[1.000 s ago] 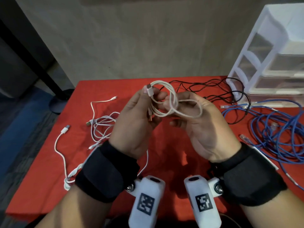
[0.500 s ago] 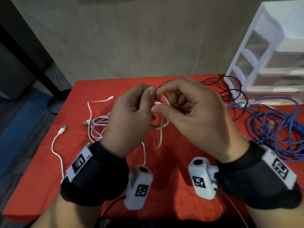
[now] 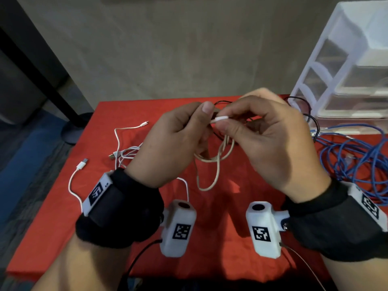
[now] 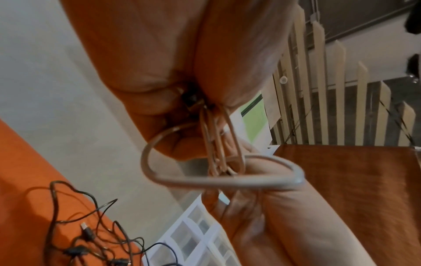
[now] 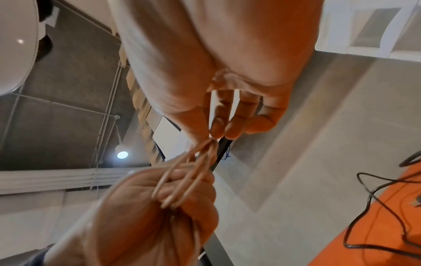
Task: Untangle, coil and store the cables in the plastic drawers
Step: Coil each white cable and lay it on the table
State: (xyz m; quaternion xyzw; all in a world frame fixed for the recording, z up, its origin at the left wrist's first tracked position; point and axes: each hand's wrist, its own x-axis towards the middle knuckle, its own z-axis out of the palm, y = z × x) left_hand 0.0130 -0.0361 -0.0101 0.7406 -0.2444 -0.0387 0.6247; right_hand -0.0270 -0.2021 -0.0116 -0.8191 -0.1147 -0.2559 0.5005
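Left hand (image 3: pixel 168 143) and right hand (image 3: pixel 266 139) pinching white cable (image 3: pixel 212 162), blue cable (image 3: pixel 357 160) beside plastic drawers (image 3: pixel 344 66)

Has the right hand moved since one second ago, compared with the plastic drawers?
Yes. The right hand turned palm-down and rose toward the left hand; against the plastic drawers it sits slightly higher, pinching the white cable by its plug.

drawers (image 3: pixel 344 66) right rear on table (image 3: pixel 210 217); cable tangle (image 3: pixel 352 162) before them.
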